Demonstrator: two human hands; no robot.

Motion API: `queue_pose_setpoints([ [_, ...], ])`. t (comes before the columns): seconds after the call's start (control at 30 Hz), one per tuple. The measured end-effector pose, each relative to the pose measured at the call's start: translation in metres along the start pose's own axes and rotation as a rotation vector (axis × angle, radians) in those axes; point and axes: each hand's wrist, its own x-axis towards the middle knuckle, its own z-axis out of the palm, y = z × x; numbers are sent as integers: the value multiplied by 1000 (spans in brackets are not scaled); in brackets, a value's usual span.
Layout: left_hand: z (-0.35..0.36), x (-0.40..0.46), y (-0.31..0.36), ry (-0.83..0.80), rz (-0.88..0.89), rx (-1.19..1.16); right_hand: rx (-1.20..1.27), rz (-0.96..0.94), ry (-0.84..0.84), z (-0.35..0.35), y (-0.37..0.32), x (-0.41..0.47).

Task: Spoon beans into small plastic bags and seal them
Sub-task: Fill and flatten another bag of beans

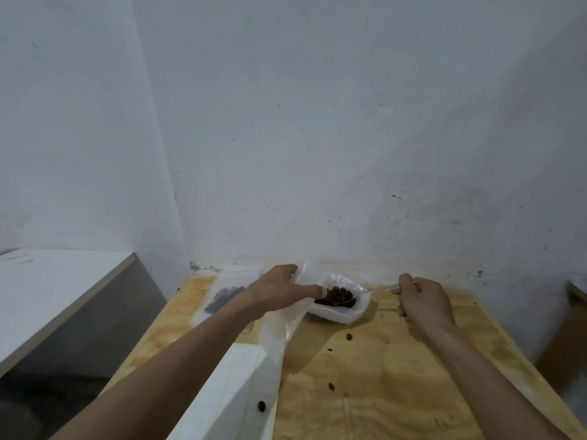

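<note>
Light plywood tabletop (397, 392) pushed against a scuffed white wall (317, 138). Left hand (279, 290) reaches in from lower left, fingers and thumb pinched together on a small clear plastic bag (279, 328), which hangs limp from the grip and drapes down toward the table edge; thumb points right toward the bean container. Right hand (422, 300) comes in from lower right, fingers closed around the handle of a thin clear plastic spoon (374, 291), handle running left from the fist. Spoon bowl sits down inside a crumpled white plastic container (346, 312) holding a pile of dark brown beans (336, 295), set at the far middle of the table near the wall, between the two hands. Cannot tell whether the spoon bowl carries beans, it is see-through and blurred. Loose dark beans (348, 336) scattered on the wood in front of the container, well apart from each other, one more on a flat stack of white sheets (241, 392) lying at the near left of the table. Behind the left forearm, a flat clear bag with dark beans inside (222, 298) lies on the table at far left, near the wall. White counter surface (47, 290) off to the left, lower than the wall corner.
</note>
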Motion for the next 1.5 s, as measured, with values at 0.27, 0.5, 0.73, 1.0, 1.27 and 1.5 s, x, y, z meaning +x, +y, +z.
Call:
queue_pose_setpoints([
  [0.27,-16,-27,-3,93,221,119,149,-64,35,-21,-42,8],
  [0.5,-15,-25,-5,92,160,169,64,-265,-43,-19,-85,-4],
  [0.73,-10,-26,6,93,124,127,-251,-603,93,-17,-96,-15],
  [1.0,-2,-17,9,-60,-86,-108,-598,-539,113,-10,-46,-13],
  [1.27,18,-7,38,-39,-27,-176,-337,-65,33,27,-4,-6],
  [1.5,1,-9,26,15,-35,-94,-68,65,-41,14,4,-6],
])
